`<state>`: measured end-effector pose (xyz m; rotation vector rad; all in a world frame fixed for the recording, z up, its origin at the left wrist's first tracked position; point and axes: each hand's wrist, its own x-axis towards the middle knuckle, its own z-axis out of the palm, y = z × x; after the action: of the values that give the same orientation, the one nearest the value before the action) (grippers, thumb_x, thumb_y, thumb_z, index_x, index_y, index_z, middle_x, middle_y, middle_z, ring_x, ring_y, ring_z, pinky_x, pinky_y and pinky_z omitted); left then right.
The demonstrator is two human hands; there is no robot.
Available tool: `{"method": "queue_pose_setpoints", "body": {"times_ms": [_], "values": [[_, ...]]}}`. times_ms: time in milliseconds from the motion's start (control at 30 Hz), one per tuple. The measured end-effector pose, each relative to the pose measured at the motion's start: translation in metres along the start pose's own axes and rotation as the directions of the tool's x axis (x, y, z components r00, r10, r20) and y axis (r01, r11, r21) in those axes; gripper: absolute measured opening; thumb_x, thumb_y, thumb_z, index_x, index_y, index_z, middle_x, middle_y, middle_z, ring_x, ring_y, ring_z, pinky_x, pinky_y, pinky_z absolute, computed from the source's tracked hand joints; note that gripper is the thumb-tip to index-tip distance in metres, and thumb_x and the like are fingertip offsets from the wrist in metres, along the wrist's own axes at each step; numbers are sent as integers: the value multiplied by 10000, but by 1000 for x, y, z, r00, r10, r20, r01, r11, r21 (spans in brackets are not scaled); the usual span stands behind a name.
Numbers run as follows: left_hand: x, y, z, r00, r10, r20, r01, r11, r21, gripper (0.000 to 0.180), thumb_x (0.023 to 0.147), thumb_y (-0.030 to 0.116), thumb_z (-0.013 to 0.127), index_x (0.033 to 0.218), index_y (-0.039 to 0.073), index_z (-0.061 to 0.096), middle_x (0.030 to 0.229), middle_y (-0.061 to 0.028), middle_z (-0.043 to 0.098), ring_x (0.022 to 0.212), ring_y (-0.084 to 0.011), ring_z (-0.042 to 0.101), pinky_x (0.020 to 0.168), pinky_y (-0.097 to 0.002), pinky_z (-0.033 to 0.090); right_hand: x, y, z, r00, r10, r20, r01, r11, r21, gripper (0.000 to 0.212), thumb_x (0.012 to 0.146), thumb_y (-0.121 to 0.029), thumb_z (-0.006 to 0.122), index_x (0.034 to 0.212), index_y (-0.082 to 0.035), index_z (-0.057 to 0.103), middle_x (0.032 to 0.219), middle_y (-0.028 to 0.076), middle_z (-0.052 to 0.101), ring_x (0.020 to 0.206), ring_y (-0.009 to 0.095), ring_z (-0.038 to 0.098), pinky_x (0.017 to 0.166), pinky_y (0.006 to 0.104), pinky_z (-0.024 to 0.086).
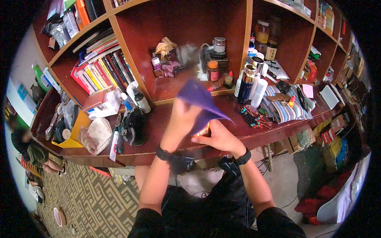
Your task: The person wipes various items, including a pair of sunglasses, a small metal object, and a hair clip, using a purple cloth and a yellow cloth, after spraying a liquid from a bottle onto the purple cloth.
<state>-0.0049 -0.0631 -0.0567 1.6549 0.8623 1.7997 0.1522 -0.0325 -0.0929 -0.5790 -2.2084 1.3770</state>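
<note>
Above the front of the dark red desk, my left hand (181, 121) is closed on a purple cloth (198, 99), slightly smeared by motion. One corner of the cloth trails off to the right, over my right hand (223, 138). That hand is curled round a small shiny orange item (204, 131), its thumb pressed along the near side. Most of the item is covered by the cloth and fingers, so its kind cannot be made out. Behind the cloth, in the middle shelf opening, stand an orange-capped jar (213, 70) and a small dark jar (228, 82).
Tall cosmetic bottles (247, 84), a beaded bracelet (251, 118) and a striped cloth (289, 108) lie to the right. At left are a white cloth (96, 135), a yellow box (75, 129), a spray bottle (140, 99) and books (104, 73). Another person (27, 148) is at far left.
</note>
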Motion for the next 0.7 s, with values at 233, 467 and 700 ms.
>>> {"method": "queue_pose_setpoints", "body": {"times_ms": [233, 467, 700], "values": [[-10, -3, 21, 979, 105, -177, -37, 935, 353, 151, 829, 86, 679, 935, -16, 646, 815, -139, 681, 724, -239, 650, 680, -363, 513, -2, 13, 10, 957, -212, -199, 195, 976, -101, 694, 768, -153, 791, 1356, -9, 453, 1317, 167, 540, 1202, 280, 541, 1047, 398, 417], [-38, -12, 24, 967, 134, -214, -19, 884, 467, 111, 850, 28, 661, 946, -20, 633, 895, -124, 684, 822, -213, 661, 758, -345, 512, 2, 14, 15, 937, -281, -209, 276, 960, -50, 639, 745, -87, 754, 1331, -28, 507, 1336, 169, 528, 1246, 317, 518, 1068, 402, 399], [-55, -26, 21, 958, 81, -276, 36, 918, 395, 149, 809, 47, 717, 923, -20, 648, 853, -117, 698, 791, -210, 684, 743, -356, 532, -16, 1, 20, 881, -388, -269, 164, 785, -597, 780, 704, -126, 788, 1403, -37, 451, 1488, 194, 375, 1433, 376, 283, 1177, 440, 254]]}}
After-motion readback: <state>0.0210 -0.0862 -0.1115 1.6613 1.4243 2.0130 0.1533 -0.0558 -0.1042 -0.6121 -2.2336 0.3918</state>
